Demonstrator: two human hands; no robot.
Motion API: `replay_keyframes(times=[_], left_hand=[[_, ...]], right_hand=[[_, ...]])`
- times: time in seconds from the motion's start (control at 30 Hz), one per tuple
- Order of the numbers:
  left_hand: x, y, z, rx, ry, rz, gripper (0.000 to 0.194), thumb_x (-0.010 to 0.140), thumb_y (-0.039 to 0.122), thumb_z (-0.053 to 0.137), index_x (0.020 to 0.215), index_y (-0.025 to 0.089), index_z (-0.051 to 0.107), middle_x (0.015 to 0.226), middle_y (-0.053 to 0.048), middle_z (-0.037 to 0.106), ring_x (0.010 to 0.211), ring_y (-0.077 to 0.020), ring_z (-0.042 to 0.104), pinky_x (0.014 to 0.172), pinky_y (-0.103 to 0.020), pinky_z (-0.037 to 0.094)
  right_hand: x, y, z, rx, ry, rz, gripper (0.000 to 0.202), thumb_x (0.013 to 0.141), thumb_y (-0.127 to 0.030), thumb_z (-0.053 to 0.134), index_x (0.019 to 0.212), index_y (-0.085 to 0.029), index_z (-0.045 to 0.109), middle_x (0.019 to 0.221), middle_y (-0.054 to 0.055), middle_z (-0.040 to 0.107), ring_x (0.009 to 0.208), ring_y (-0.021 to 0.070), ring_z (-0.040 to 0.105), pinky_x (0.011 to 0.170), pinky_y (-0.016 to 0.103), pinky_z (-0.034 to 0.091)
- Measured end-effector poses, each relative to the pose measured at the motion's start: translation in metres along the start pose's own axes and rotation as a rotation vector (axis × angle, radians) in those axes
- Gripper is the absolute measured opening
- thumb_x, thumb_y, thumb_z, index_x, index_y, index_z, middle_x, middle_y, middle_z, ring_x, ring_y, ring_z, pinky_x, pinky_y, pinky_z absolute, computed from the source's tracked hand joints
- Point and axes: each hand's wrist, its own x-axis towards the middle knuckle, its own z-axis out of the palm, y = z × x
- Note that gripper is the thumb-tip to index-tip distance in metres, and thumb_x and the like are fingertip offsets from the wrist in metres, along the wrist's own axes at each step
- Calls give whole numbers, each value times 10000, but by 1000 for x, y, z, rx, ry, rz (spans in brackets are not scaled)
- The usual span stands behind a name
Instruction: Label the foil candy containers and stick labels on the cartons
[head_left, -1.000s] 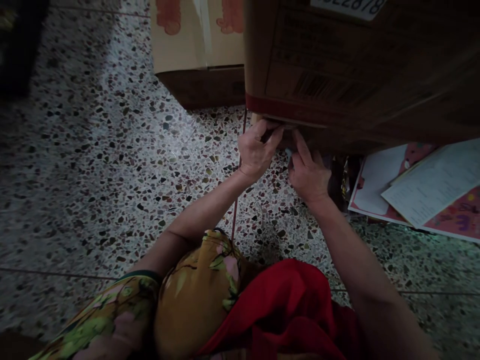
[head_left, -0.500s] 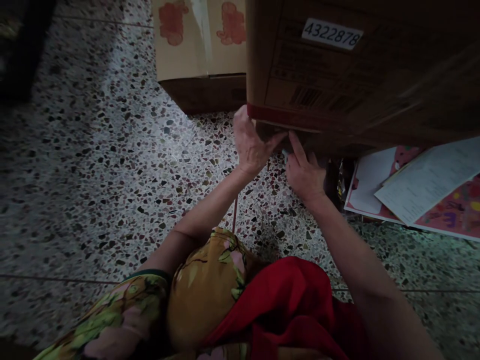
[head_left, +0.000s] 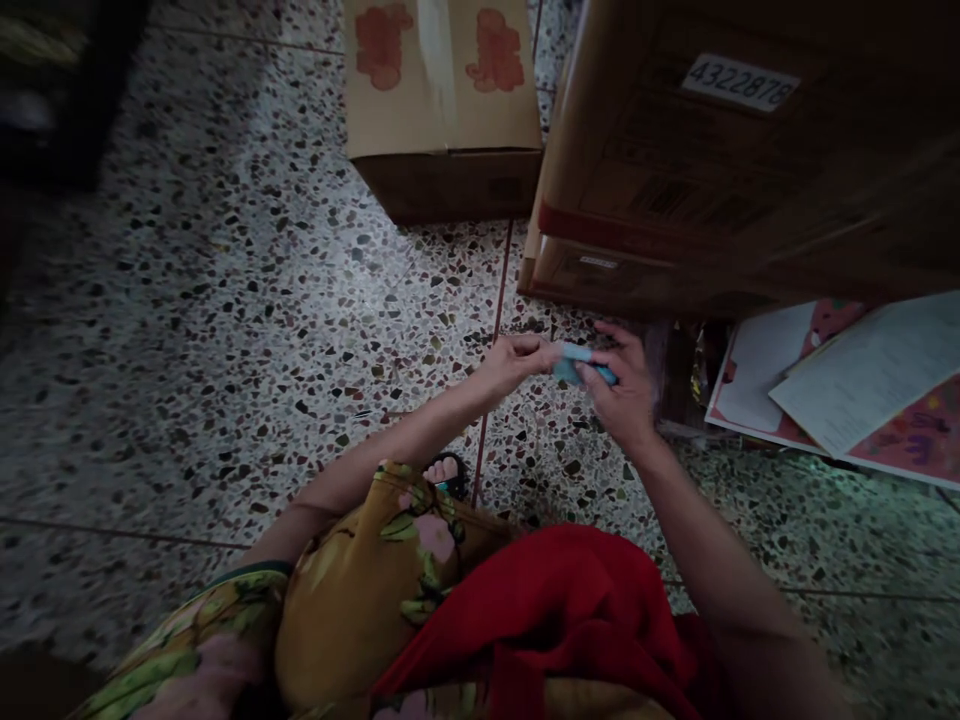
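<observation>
A small light-blue object (head_left: 576, 353) is between my two hands, low over the speckled floor; what it is cannot be made out. My left hand (head_left: 523, 358) pinches its left end with the fingers pressed together. My right hand (head_left: 621, 388) grips the other end between thumb and fingers, with one finger stretched away. Just above the hands stands a large brown box (head_left: 645, 150) with a number label. Under its red edge, the face of a lower box (head_left: 600, 275) shows a small white label.
A smaller cardboard box (head_left: 442, 120) with red marks stands at the upper middle. Papers and a pink printed sheet (head_left: 900, 430) lie at the right. A dark object (head_left: 90, 110) is at the upper left. A foot (head_left: 442, 470) in a sandal shows near my clothing.
Both hands have drawn back from the lower edge of the big box. The light-blue object now shows clearly between them. The view has shifted, so the boxes appear farther right.
</observation>
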Motion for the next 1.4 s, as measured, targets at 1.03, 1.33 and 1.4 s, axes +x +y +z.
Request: replay_keyframes(times=[1.03, 1.33, 1.4], left_hand=[[-13, -23, -20, 1032, 176, 368, 259, 987, 369, 530, 915, 237, 740, 974, -77, 693, 988, -253, 539, 889, -427, 327], [-17, -33, -23, 990, 205, 398, 232, 977, 402, 562, 1013, 252, 735, 1002, -63, 701, 983, -229, 550, 884, -406, 352], [-15, -34, -24, 991, 185, 412, 229, 978, 395, 562, 973, 250, 739, 976, -57, 694, 982, -228, 545, 881, -404, 350]], right_hand=[[-8, -5, 45, -104, -188, 69, 174, 877, -247, 587, 953, -265, 743, 1028, 49, 657, 995, 222, 624, 918, 418, 531], [-11, -7, 54, -47, -139, 176, 163, 835, -252, 595, 892, -237, 747, 838, 24, 650, 804, 192, 612, 783, 358, 523], [-12, -7, 54, -81, -169, 169, 170, 834, -249, 586, 894, -240, 745, 839, 23, 639, 806, 191, 603, 781, 356, 521]])
